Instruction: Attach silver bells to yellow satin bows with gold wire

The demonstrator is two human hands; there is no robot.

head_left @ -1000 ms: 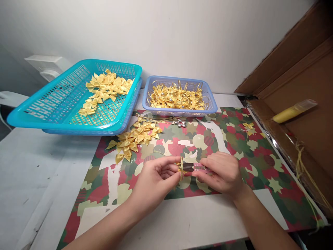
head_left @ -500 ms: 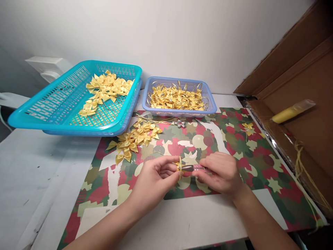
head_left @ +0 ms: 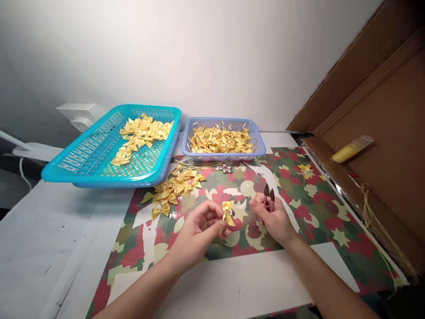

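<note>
Between thumb and fingers, my left hand point(head_left: 203, 228) pinches a yellow ribbon bow point(head_left: 227, 212) with a gold wire ring and a small silver bell point(head_left: 232, 213) on it. My right hand point(head_left: 274, 217) is closed around a pair of pliers point(head_left: 269, 195), their dark jaws pointing up and slightly apart; most of the handles are hidden in the palm. Beyond my left hand lies a pile of loose yellow bows point(head_left: 175, 188). Several silver bells point(head_left: 225, 168) and thin gold wires point(head_left: 195, 165) lie behind the pile.
A turquoise basket point(head_left: 99, 178) of bows stands at the back left, stacked on a blue one. Next to it a blue basket point(head_left: 224, 156) holds bows with gold rings. Cardboard point(head_left: 381, 146) walls the right side, with a yellow tube point(head_left: 352, 149) against it. One bow point(head_left: 304, 169) lies apart.
The pliers have come away from the ring and moved right, turning from pointing left to pointing up. My left hand has turned the bow so its front and bell show. The view has tilted up.
</note>
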